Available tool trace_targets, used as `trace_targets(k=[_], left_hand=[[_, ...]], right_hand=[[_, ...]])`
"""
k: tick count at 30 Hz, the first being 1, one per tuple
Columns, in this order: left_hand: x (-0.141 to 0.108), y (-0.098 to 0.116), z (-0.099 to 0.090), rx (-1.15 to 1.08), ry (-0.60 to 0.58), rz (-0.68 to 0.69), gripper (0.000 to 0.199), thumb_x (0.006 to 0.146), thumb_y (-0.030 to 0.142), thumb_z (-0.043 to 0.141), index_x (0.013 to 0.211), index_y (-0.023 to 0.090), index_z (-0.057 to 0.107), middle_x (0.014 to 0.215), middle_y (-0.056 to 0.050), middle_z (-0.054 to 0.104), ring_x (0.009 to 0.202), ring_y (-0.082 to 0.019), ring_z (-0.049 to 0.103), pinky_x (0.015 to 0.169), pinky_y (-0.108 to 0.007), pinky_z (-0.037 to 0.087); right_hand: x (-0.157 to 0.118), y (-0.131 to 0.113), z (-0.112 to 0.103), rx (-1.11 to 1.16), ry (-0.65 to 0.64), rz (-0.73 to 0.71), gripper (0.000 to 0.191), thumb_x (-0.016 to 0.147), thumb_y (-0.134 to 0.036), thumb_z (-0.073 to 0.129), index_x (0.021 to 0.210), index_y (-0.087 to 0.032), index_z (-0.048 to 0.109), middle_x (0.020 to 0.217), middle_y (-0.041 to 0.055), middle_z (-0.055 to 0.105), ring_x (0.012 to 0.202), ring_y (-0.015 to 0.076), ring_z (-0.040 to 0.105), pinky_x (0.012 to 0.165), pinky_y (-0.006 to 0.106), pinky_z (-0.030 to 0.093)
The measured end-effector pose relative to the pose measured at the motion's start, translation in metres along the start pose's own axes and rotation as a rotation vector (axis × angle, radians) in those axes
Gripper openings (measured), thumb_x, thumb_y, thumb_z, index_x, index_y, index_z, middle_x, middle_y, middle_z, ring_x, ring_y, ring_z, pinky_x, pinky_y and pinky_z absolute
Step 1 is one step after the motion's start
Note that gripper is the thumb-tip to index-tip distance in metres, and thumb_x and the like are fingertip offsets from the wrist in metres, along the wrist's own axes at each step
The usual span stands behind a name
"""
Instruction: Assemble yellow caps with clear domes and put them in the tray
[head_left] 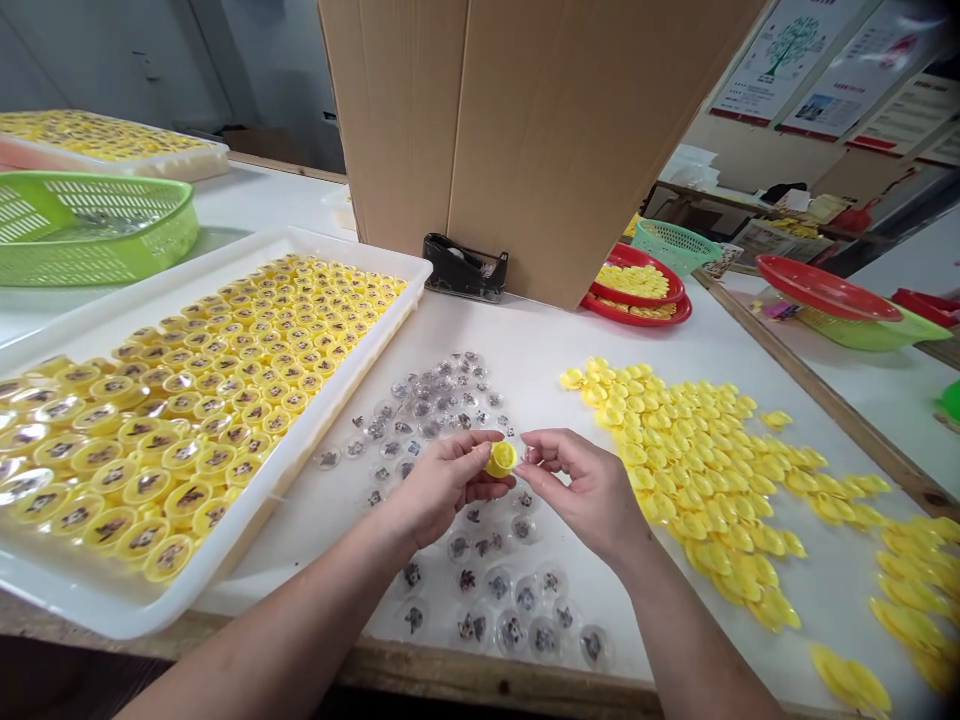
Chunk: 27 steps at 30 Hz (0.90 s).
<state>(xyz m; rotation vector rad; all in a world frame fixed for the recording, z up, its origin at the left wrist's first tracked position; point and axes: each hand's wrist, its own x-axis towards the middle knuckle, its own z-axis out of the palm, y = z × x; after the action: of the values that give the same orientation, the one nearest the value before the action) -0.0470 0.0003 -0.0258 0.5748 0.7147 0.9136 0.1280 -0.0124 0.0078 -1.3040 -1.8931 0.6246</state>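
Note:
My left hand pinches a small yellow round cap between thumb and fingers, its hollow face turned up and toward the right. Just to its right, the thumb and forefinger of my right hand are closed together; a small clear bit may be between them, too little of it shows to name. Below and behind both hands, clear round discs with small printed animal pictures lie scattered on the white table. Loose yellow caps are spread in a heap to the right of my right hand.
A white tray at left holds rows of yellow pieces with pictures. Behind stand a cardboard box, a black tape dispenser and red plates. A green basket is far left. The table's wooden edge runs in front.

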Motion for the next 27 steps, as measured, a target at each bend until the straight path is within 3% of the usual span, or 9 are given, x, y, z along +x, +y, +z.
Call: trace_targets(k=[4,7,11,21,27], left_hand=[[-0.002,-0.003,0.004,0.031,-0.031,-0.005,0.037,0.071,0.032,0.075,0.101,0.014,0.062,0.089,-0.006,0.067,0.075,-0.013,0.064,0.072,-0.025,0.054],[-0.002,-0.004,0.004,0.085,0.0,-0.005,0.044,0.07,0.035,0.075,0.106,0.013,0.063,0.092,-0.007,0.067,0.078,-0.014,0.063,0.074,-0.027,0.053],[-0.003,-0.002,0.003,0.118,0.007,-0.025,0.049,0.074,0.039,0.071,0.114,0.013,0.062,0.093,-0.008,0.068,0.079,-0.016,0.064,0.078,-0.031,0.052],[-0.009,0.005,0.009,0.322,0.01,-0.072,0.042,0.085,0.025,0.057,0.125,0.011,0.056,0.094,-0.008,0.065,0.075,-0.013,0.061,0.078,-0.031,0.049],[-0.011,0.002,0.007,0.54,-0.132,0.054,0.042,0.078,0.033,0.065,0.115,0.012,0.059,0.083,-0.004,0.062,0.073,-0.013,0.056,0.069,-0.028,0.044]], right_hand=[[-0.001,-0.001,0.004,-0.096,-0.035,-0.123,0.017,0.081,-0.02,0.062,0.098,-0.022,0.063,0.089,0.0042,0.066,0.071,0.0145,0.062,0.061,0.027,0.053],[-0.002,0.001,0.007,-0.169,-0.029,-0.194,0.019,0.083,-0.018,0.06,0.102,-0.022,0.063,0.091,0.005,0.067,0.075,0.016,0.063,0.068,0.029,0.054],[-0.003,0.002,0.007,-0.255,-0.02,-0.261,0.021,0.084,-0.017,0.059,0.103,-0.022,0.063,0.093,0.006,0.067,0.081,0.0184,0.065,0.072,0.032,0.056],[-0.008,-0.003,0.005,-0.323,-0.063,-0.305,0.019,0.083,-0.011,0.058,0.1,-0.018,0.062,0.092,0.0065,0.064,0.078,0.0157,0.064,0.067,0.027,0.055],[-0.012,-0.003,0.009,-0.294,-0.035,-0.321,0.022,0.084,-0.006,0.053,0.101,-0.015,0.062,0.091,0.0078,0.064,0.079,0.0151,0.063,0.068,0.026,0.054]])
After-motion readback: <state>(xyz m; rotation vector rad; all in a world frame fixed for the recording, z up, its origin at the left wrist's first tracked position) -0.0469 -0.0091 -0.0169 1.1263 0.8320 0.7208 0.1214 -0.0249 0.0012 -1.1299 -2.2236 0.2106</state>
